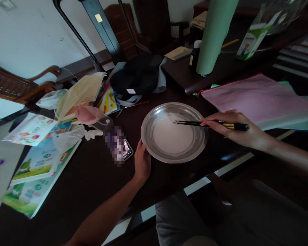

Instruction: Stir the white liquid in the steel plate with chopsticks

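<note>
A round metal dish (154,116) holding a white liquid or batter sits on the dark wooden table (92,184). My left hand (142,162) rests against the dish's near-left rim, fingers curled along its edge. My right hand (236,130) is closed around a pair of black chopsticks (190,123) with gold bands, held level, their tips over the white contents near the middle of the dish.
A phone (119,145) lies just left of the dish. Further left are children's books (38,164), papers, a pink object (87,114) and plastic wrap. A black cap (136,77) lies behind. A pink folder (256,97), a green cylinder (215,34), a small bottle and a box stand at the right.
</note>
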The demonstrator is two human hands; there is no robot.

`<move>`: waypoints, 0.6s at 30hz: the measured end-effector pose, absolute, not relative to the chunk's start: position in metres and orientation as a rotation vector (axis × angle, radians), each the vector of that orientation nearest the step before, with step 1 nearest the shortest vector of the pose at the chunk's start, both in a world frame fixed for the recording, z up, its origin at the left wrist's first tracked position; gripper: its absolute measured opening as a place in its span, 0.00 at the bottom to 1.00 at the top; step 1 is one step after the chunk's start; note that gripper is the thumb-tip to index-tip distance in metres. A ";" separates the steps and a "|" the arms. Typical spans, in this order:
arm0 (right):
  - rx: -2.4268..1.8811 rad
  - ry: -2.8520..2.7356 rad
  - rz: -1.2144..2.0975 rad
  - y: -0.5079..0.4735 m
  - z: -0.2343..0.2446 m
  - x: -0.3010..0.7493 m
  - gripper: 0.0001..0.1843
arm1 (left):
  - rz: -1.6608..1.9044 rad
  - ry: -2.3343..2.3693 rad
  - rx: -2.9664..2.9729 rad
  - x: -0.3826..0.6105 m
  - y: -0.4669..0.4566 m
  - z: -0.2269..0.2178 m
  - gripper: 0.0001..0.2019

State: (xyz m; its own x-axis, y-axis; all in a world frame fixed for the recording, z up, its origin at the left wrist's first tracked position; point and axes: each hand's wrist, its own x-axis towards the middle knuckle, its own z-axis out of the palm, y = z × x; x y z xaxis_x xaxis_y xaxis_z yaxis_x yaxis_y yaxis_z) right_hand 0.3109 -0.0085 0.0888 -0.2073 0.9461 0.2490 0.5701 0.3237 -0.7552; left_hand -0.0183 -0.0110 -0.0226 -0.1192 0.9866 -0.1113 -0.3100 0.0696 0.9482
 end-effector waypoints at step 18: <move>-1.273 -1.887 0.951 -0.019 0.082 0.287 0.15 | 1.352 1.111 0.863 -0.017 -0.011 -0.020 0.15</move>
